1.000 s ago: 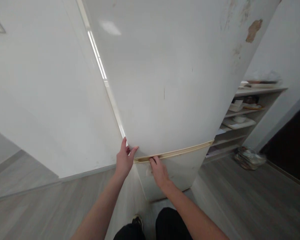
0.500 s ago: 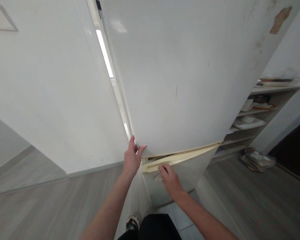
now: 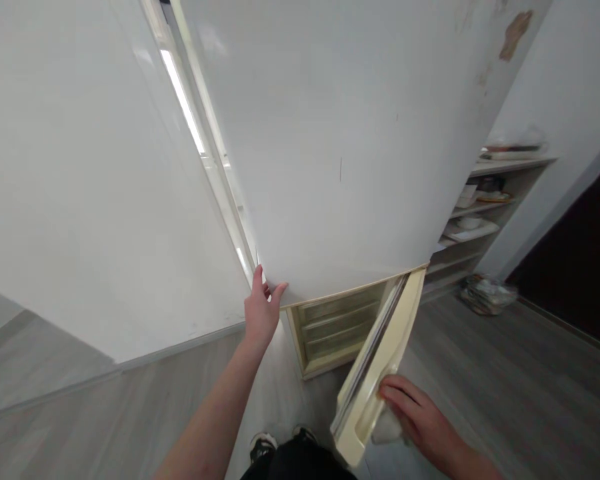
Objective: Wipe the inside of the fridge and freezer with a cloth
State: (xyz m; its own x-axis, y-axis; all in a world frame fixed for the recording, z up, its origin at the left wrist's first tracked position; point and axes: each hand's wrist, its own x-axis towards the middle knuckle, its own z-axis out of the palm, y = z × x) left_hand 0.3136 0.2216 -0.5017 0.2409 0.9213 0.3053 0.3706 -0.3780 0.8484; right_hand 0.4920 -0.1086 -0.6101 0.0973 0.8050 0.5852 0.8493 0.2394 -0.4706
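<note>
Around the fridge (image 3: 305,133), grey floor (image 3: 130,413) (wood-grained).

White wall (image 3: 95,173) left of left-hand fingers (image 3: 258,275), grey baseboard (image 3: 180,347) along foot; grey wood-look floor (image 3: 145,400) below; open shelving (image 3: 516,175) beyond right-hand fingers (image 3: 399,395), farther right, loaded with items; pale wall (image 3: 555,87) behind; dark door-like panel (image 3: 575,267) farthest right; floor dimmer there

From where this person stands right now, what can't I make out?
All in the head view:
- The contents of the drawers: their blurred fronts hide them.
- The far right of the lower compartment: the open lower door covers it.
- Most of what lies behind the upper door: the door hides it.
- The upper door's top: cut off by the picture's edge.
- The right hand's thumb: hidden by the hand.
- The shelf items: too small and blurred to name.
</note>
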